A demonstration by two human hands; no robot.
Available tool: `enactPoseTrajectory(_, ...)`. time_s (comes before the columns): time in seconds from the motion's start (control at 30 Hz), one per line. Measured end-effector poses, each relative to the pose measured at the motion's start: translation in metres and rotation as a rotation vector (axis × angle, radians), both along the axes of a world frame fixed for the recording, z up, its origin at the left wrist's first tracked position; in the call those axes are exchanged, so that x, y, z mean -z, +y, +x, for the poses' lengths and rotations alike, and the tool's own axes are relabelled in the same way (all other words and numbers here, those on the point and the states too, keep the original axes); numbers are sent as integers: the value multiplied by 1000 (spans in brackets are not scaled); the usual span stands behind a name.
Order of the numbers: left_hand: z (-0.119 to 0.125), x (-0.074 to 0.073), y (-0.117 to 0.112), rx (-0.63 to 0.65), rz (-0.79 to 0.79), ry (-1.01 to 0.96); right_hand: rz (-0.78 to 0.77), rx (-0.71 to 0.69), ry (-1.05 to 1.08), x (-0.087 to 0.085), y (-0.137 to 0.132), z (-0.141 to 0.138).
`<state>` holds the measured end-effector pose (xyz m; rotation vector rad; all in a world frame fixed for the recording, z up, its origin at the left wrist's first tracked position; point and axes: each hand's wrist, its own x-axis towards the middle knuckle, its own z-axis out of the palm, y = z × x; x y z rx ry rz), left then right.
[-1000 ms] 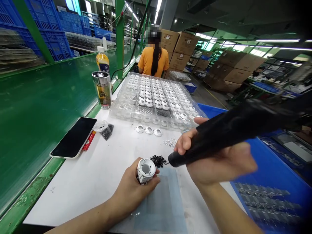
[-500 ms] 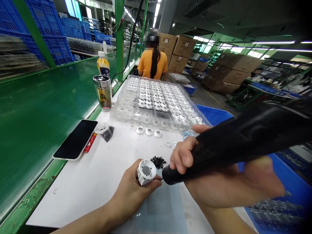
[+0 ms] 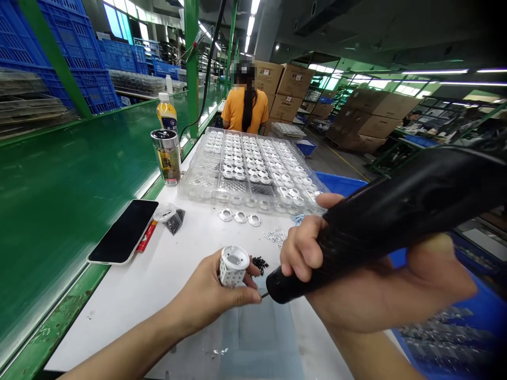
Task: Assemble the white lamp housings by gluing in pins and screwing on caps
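My left hand (image 3: pixel 209 290) is closed around a white cylindrical part (image 3: pixel 233 266) with a round open top and small holes in its side. My right hand (image 3: pixel 340 279) grips a black electric screwdriver (image 3: pixel 380 211), tilted so its nose points down to the left. The thin bit (image 3: pixel 265 295) reaches the thumb tip of my left hand; whether a screw sits there I cannot tell. Right behind the white part lies a pile of black screws (image 3: pixel 259 265). Farther back are a heap of silvery screws (image 3: pixel 276 237) and white rings (image 3: pixel 240 217) in a row.
A clear tray (image 3: pixel 253 192) of white rings spans the back of the white table (image 3: pixel 130 316). Along the left stand a phone (image 3: pixel 123 232), a glass tumbler (image 3: pixel 167 158) and a bottle (image 3: pixel 166 112). A blue bin (image 3: pixel 447 285) is at right; a person in orange (image 3: pixel 245 108) sits ahead.
The white part has risen slightly and tipped, so more of its side shows. The left fingers have loosened a little behind it. The screwdriver's nose has shifted slightly right and down.
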<state>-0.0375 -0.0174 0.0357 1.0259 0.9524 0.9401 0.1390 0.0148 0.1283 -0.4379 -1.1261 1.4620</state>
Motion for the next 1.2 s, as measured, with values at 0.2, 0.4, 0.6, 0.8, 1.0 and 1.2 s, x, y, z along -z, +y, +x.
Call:
enactPoseTrajectory(0.2, -11, -17, 8, -63, 32, 84, 142, 291, -202, -22, 33, -15)
enactPoseTrajectory(0.4, -18, -36, 8, -87, 143, 344, 297, 376, -308, -45, 60, -13)
enactPoseTrajectory(0.6, -27, -37, 14, -176, -16, 209, 121, 557, -530, 27, 21, 28)
enactPoseTrajectory(0.8, -10, -26, 8, -87, -316, -218, 233, 236, -802, 93, -31, 51)
enactPoseTrajectory(1.0, 18, -9, -10, 184, -418, -22, 79, 332, -829, 71, -44, 79)
enactPoseTrajectory(1.2, 32, 32, -22, 202, -259, 283, 7, 607, -1131, 36, -44, 180)
